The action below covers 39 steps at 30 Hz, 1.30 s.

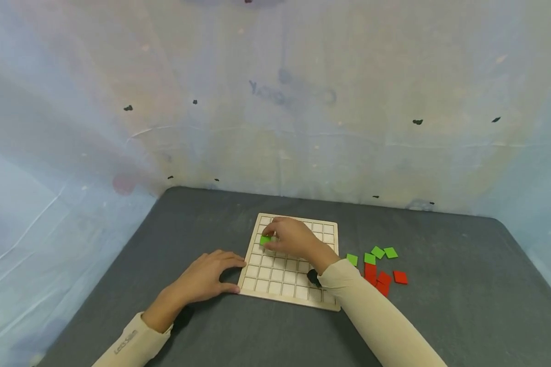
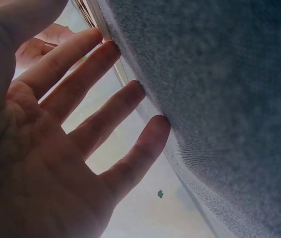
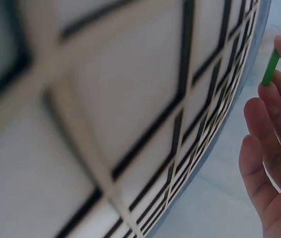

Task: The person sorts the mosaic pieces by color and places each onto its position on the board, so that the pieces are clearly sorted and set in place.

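A pale wooden grid board point(image 1: 276, 275) with square cells lies on the dark table. My right hand point(image 1: 295, 238) reaches over its upper left part and pinches a small green square tile point(image 1: 265, 240) between thumb and fingers. In the right wrist view that tile point(image 3: 270, 68) stands on edge in the fingertips, seemingly apart from the board. At the board's lower left, my left hand point(image 1: 204, 275) rests with thumb and fingers spread, touching or very near the left edge. The left wrist view shows its fingers point(image 2: 125, 168) extended, holding nothing.
Right of the board lie several loose green tiles point(image 1: 390, 252) and red tiles point(image 1: 400, 277), some overlapping. A small black object point(image 1: 313, 278) shows by the right wrist. The grey table point(image 1: 459, 306) meets a pale sheet wall point(image 1: 330, 163) at the back and sides.
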Tool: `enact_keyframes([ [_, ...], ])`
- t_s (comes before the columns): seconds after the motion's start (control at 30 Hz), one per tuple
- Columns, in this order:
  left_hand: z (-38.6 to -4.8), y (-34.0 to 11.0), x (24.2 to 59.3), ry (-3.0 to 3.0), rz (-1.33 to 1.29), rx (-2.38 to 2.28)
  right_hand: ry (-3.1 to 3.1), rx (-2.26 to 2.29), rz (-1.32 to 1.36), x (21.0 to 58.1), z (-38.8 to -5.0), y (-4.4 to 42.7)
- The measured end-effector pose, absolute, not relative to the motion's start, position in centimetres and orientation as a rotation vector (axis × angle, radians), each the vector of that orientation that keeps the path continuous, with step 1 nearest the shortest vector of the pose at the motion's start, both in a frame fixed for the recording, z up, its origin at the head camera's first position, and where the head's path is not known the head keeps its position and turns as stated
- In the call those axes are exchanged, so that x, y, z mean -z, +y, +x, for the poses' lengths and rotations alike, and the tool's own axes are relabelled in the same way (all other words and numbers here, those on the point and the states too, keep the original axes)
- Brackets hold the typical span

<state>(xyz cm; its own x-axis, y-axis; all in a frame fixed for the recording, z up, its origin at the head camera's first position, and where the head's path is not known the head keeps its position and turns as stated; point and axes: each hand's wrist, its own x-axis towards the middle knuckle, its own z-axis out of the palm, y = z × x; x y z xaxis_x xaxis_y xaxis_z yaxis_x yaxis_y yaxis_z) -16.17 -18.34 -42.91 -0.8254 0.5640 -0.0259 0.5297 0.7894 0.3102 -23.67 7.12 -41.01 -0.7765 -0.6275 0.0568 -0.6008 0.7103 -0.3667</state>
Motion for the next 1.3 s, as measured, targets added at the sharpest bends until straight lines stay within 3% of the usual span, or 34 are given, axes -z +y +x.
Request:
enact_keyframes([
  [1.3, -15.9, -18.3, 42.9, 2.849, 0.895, -0.481, 2.841, 0.361, -0.903, 41.7, -25.1, 5.0],
])
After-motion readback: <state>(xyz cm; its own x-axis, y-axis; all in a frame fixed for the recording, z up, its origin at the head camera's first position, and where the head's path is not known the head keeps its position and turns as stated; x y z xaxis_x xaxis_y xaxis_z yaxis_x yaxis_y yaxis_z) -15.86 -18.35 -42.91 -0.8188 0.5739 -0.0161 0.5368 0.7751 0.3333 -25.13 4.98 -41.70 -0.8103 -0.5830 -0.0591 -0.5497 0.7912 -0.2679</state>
